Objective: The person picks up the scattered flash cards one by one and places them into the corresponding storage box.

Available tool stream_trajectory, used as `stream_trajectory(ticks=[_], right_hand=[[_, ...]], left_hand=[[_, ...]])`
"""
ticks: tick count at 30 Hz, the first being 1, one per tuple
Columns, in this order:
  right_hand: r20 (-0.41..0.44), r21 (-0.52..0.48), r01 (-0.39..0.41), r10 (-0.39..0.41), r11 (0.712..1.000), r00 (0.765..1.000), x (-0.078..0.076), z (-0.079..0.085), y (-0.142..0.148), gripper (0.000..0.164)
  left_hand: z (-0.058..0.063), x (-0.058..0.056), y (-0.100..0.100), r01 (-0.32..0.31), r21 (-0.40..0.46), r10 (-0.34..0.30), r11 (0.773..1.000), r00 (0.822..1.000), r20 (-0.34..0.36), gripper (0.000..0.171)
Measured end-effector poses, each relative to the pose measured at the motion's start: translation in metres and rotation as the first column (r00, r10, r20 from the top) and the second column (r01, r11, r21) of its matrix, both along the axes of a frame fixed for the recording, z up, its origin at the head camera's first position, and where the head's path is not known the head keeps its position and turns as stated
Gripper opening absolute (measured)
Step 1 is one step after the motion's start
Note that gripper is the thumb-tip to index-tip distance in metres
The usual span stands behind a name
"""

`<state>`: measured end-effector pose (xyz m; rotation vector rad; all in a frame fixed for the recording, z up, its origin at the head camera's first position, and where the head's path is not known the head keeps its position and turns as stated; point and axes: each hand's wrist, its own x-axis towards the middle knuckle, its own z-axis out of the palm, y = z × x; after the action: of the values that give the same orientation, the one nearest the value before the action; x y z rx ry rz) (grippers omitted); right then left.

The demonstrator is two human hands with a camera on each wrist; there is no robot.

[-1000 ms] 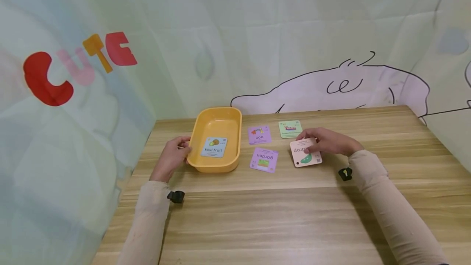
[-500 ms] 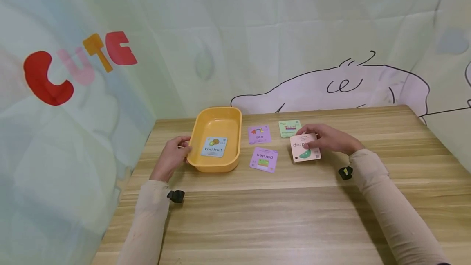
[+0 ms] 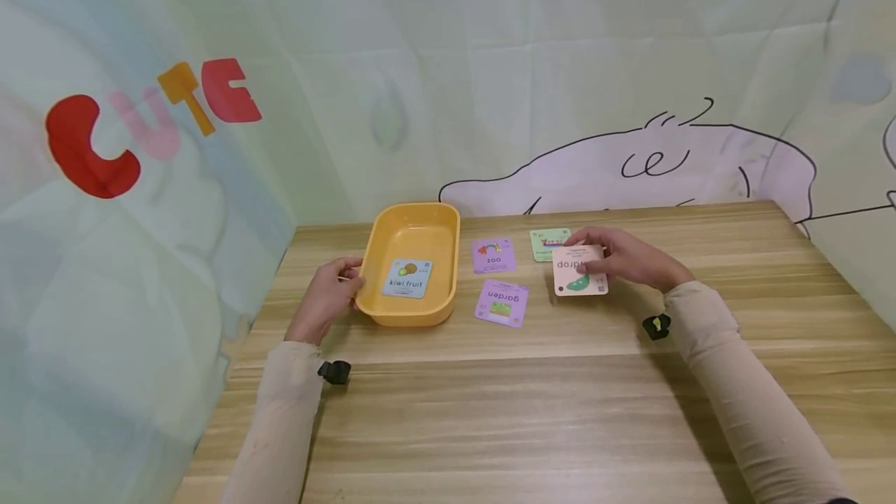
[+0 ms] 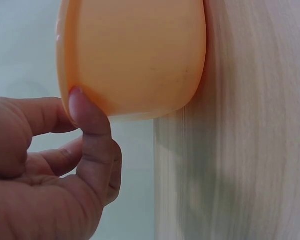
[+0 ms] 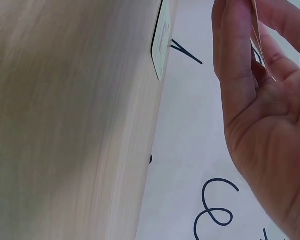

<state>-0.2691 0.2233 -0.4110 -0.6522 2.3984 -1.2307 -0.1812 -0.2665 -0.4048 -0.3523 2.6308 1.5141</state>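
Note:
My left hand (image 3: 325,298) pinches the left rim of a yellow plastic tray (image 3: 413,320); the left wrist view has thumb and finger on either side of that rim (image 4: 64,60). Inside the tray lies a blue "kiwi fruit" flash card (image 3: 408,284). My right hand (image 3: 633,259) pinches a pink flash card (image 3: 577,284) with a green shape on it, its lettering partly behind the thumb. The right wrist view shows this hand (image 5: 270,110) raised off the tabletop. A green card (image 3: 546,239) on the table is partly covered by the pink one.
Between the tray and the right hand, a purple "zoo" card (image 3: 493,256) and a purple "garden" card (image 3: 502,303) lie on the wooden table (image 3: 490,426). A printed cloth backdrop (image 3: 420,123) hangs behind the table's far edge and along its left side.
My right hand has lifted the pink card slightly and moved it a little toward the back, over part of the green card. The left hand and tray stay in place.

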Motion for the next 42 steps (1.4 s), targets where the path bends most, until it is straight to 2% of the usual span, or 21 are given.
stream_trajectory(ticks=[5,15,32,42], right_hand=[[-0.041,-0.018,0.004,-0.005,1.0,0.999,-0.0006,-0.0002,0.0009,0.041],[-0.003,-0.044,0.054,-0.054,0.998,0.999,-0.0013,0.0048,-0.0012,0.044],[-0.023,-0.123,0.082,-0.086,0.989,0.996,-0.001,0.0021,-0.0069,0.044],[-0.058,-0.121,0.092,-0.1,0.988,0.993,-0.0002,0.002,-0.0084,0.043]], left_hand=[[0.0007,0.0005,0.0004,0.001,-0.001,-0.001,1.0,1.0,0.003,0.041],[0.001,-0.0001,0.0011,-0.015,0.0,0.015,1.0,1.0,0.024,0.041],[0.0002,0.0004,0.0015,-0.016,0.009,0.016,1.0,1.0,0.012,0.041],[0.0005,0.0012,0.0015,-0.016,0.012,0.015,1.0,1.0,0.011,0.04]])
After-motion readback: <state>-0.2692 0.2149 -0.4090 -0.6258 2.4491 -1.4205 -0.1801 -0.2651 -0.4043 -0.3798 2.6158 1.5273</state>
